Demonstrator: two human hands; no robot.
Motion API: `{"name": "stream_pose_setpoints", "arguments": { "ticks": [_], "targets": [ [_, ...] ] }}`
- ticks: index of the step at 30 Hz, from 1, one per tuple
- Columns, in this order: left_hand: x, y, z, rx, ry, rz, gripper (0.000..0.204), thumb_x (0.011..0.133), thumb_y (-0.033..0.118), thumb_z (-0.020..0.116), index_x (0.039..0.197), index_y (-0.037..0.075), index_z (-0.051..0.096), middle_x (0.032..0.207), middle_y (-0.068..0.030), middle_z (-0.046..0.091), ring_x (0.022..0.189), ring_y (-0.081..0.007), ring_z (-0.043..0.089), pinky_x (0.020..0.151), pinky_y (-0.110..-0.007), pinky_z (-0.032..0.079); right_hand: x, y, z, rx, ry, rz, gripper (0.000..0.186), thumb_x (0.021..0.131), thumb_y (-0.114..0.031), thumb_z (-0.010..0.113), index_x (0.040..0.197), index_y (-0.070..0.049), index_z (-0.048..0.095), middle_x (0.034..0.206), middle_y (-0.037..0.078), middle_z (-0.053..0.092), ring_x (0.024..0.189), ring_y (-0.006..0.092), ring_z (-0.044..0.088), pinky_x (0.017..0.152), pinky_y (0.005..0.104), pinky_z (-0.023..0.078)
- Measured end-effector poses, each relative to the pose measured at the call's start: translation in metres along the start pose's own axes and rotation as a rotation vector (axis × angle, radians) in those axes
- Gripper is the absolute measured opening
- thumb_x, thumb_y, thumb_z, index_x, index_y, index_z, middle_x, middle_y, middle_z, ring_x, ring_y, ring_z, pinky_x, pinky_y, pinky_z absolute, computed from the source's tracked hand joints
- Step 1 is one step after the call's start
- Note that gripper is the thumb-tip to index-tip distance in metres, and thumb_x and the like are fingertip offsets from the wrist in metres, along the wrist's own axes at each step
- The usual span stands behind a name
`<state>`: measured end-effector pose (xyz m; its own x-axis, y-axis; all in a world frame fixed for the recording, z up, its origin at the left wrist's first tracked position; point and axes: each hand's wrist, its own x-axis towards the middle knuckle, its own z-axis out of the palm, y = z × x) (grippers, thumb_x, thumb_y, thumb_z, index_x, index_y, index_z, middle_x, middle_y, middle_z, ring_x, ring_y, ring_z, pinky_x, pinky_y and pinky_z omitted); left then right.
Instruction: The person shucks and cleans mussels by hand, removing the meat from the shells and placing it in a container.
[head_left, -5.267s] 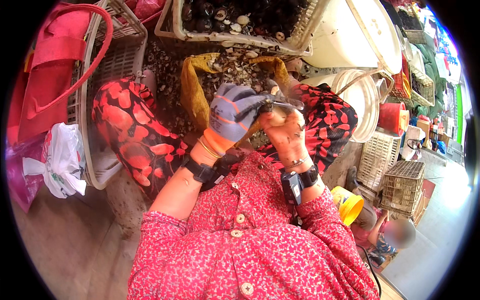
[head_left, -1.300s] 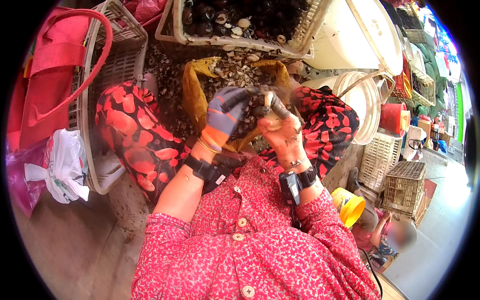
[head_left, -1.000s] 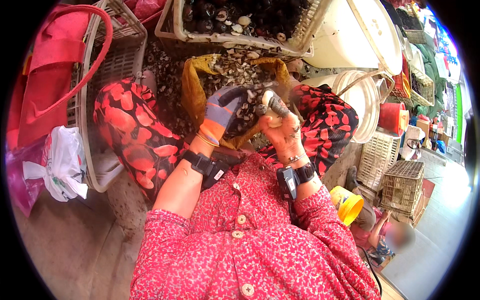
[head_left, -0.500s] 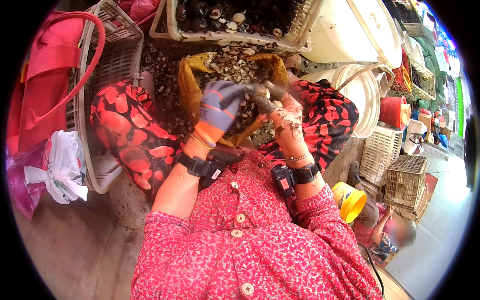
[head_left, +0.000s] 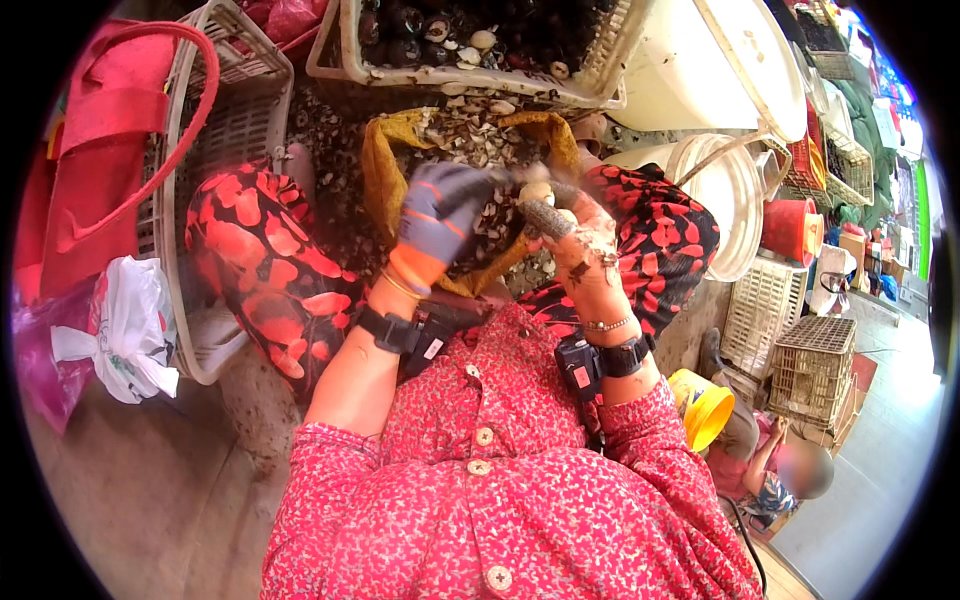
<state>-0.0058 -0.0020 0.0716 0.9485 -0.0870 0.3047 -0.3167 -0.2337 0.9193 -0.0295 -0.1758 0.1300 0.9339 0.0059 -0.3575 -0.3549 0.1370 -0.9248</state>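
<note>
My left hand [head_left: 440,212], in a grey and orange glove, is closed above an open yellow sack [head_left: 382,160]. Its fingertips are smeared by motion, so I cannot make out what they hold. My bare right hand [head_left: 588,228], dirty with dark mud, is closed on a rough grey rod-like handle [head_left: 547,218]. By its fingers, beside the handle, is a pale rounded piece like a shell [head_left: 536,192], blurred. The two hands almost meet over the sack. Broken shells [head_left: 475,145] fill the sack's mouth and litter the ground around it.
Ahead stands a crate [head_left: 470,80] of dark snails and pale shells. White buckets [head_left: 725,205] and a yellow bucket [head_left: 703,408] are on the right. A crate [head_left: 185,340] and a red bag [head_left: 100,190] flank my left. Far right, a person [head_left: 765,470] sits near stacked crates [head_left: 812,365].
My right hand has shifted slightly right, with the handle still in it. The pale piece beside the handle shows more plainly. My left hand has hardly moved.
</note>
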Motion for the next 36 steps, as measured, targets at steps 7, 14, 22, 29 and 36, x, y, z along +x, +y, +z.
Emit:
{"name": "stream_pose_setpoints", "arguments": {
  "ticks": [7,14,22,29,36],
  "targets": [
    [-0.004,-0.012,0.001,-0.301,0.057,-0.245,0.030,0.072,0.002,0.061,0.098,0.014,0.070,0.090,-0.0081,0.061,0.091,-0.0281,0.054,0.084,-0.035,0.044,-0.003,-0.009,0.006,-0.129,0.017,0.055,0.027,0.081,-0.007,0.065,0.107,0.000,0.059,0.095,0.004,0.063,0.072,0.0100,0.062,0.057,0.0238,0.054],
    [-0.006,-0.031,-0.007,0.227,0.083,-0.183,0.022,0.078,0.001,0.059,0.098,0.006,0.068,0.092,-0.0109,0.064,0.086,-0.0268,0.060,0.080,-0.033,0.046,-0.006,-0.018,0.012,-0.163,-0.002,0.123,0.026,0.081,-0.010,0.066,0.104,0.000,0.062,0.087,0.005,0.064,0.071,0.0117,0.061,0.062,0.0240,0.051],
    [-0.009,-0.038,0.001,-0.320,0.207,-0.402,0.022,0.085,0.000,0.056,0.103,0.002,0.066,0.100,-0.0063,0.065,0.091,-0.0139,0.060,0.083,-0.025,0.045,-0.006,0.010,-0.007,0.806,-0.199,0.327,0.040,0.084,-0.026,0.063,0.119,-0.009,0.054,0.119,0.010,0.057,0.112,0.0256,0.053,0.093,0.0513,0.045],
    [-0.006,-0.041,0.001,-0.348,0.235,-0.429,0.023,0.086,0.000,0.055,0.105,0.003,0.066,0.100,-0.0053,0.065,0.093,-0.0137,0.059,0.084,-0.025,0.044,0.023,-0.003,0.005,0.569,-0.114,0.253,0.032,0.090,-0.020,0.057,0.120,-0.011,0.054,0.113,0.002,0.057,0.101,0.0149,0.055,0.085,0.0367,0.050],
    [-0.002,-0.046,-0.001,-0.313,0.231,-0.415,0.022,0.090,0.005,0.054,0.108,-0.002,0.062,0.104,-0.0046,0.064,0.093,-0.0115,0.057,0.083,-0.025,0.045,0.084,-0.005,-0.002,0.293,-0.290,0.053,0.033,0.092,-0.019,0.052,0.124,-0.012,0.050,0.117,0.005,0.057,0.101,0.0162,0.056,0.075,0.0302,0.051]
  ]
}}
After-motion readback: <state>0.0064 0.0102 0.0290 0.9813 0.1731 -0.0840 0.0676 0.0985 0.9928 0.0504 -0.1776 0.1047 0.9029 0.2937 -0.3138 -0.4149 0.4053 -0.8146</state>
